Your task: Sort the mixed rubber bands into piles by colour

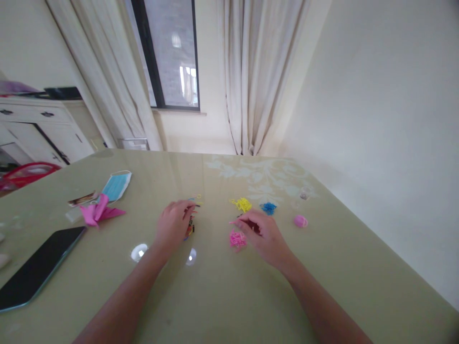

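Observation:
My right hand [263, 234] is pinched on a thin pink rubber band [234, 222], which sticks out to the left of the fingertips. Just below it lies a pile of pink rubber bands [237, 240]. Beyond the hand are a yellow pile of bands [243, 205] and a blue pile [268, 208]. A few dark bands show partly behind my right fingers. My left hand [175, 222] bends over a loose group of mixed-colour bands [190, 230], fingers drawn together. Whatever lies between its fingertips is too small to make out.
At the right sit a pink round object [300, 221] and a small clear container [305, 193]. On the left lie a pink folded paper piece [98, 212], a blue face mask [117, 186] and a dark phone or tablet [41, 265]. A wall borders the table's right side.

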A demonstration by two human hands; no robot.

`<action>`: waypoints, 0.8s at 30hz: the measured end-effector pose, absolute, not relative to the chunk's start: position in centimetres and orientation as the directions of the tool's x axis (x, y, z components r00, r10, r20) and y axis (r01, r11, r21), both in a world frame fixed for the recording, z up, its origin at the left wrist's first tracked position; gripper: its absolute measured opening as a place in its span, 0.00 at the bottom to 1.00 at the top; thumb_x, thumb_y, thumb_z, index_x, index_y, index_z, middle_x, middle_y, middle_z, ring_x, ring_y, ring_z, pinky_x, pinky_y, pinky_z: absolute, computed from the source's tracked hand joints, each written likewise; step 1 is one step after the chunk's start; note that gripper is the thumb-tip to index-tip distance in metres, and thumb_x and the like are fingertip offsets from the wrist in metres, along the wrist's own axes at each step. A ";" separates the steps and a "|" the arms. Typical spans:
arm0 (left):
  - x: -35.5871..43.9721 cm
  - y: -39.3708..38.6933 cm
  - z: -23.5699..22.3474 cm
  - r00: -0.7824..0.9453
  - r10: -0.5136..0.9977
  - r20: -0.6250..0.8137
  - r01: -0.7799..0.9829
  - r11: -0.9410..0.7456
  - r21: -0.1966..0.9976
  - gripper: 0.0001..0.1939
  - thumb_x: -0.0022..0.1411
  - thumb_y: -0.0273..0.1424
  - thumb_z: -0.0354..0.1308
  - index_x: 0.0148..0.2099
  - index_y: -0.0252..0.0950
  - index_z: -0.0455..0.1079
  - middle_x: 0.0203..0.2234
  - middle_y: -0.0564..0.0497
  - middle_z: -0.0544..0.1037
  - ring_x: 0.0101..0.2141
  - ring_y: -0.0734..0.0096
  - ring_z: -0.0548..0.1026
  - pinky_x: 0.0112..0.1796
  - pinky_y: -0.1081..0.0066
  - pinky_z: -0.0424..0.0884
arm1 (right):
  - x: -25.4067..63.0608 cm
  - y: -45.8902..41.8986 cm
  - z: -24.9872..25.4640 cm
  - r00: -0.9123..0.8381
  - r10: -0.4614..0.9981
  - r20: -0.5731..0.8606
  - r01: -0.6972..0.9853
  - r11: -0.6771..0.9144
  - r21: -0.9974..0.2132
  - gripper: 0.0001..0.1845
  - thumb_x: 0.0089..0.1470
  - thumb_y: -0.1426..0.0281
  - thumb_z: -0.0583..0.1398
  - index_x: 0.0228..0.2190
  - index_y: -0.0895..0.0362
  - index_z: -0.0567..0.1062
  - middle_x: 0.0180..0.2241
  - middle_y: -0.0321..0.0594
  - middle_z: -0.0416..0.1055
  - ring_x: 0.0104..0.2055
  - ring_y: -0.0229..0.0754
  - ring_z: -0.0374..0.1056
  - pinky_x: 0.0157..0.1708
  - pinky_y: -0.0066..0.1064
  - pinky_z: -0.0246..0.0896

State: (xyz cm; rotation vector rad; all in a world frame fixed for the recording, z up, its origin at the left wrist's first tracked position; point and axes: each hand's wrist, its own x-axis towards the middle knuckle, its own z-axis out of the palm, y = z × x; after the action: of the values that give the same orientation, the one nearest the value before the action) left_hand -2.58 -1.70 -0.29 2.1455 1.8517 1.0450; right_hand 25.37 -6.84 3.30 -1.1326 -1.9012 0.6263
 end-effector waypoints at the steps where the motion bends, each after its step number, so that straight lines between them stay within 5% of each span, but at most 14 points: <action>1: -2.8 -1.5 -0.6 0.035 0.911 0.410 0.868 -0.231 0.440 0.16 0.72 0.34 0.52 0.43 0.40 0.82 0.41 0.42 0.86 0.44 0.50 0.80 0.49 0.56 0.73 | 25.3 -6.8 3.2 -0.277 0.880 0.385 0.484 0.474 -0.736 0.18 0.71 0.58 0.61 0.35 0.55 0.84 0.28 0.37 0.75 0.29 0.39 0.65 0.30 0.31 0.56; 7: -2.7 -0.8 -2.3 0.171 0.930 0.326 0.939 -0.254 0.232 0.19 0.75 0.32 0.48 0.49 0.40 0.82 0.48 0.41 0.83 0.49 0.48 0.78 0.51 0.54 0.72 | 25.4 -6.6 2.9 -0.322 0.872 0.368 0.496 0.487 -0.719 0.15 0.71 0.63 0.61 0.38 0.54 0.87 0.30 0.38 0.78 0.30 0.40 0.67 0.32 0.30 0.58; 24: -2.4 -0.5 -3.3 0.243 0.919 0.311 0.948 -0.293 0.123 0.15 0.75 0.33 0.50 0.44 0.41 0.80 0.44 0.42 0.83 0.50 0.49 0.77 0.54 0.52 0.68 | 26.4 -5.6 2.0 -0.341 0.911 0.232 0.686 0.409 -0.602 0.08 0.61 0.73 0.67 0.30 0.55 0.84 0.28 0.37 0.79 0.29 0.40 0.70 0.30 0.30 0.58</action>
State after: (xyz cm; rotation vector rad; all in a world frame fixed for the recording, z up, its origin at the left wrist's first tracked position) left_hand -2.42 -0.45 -3.30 2.5463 1.9182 0.5302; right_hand 26.39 -5.58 1.97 -1.3528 -2.1301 0.5492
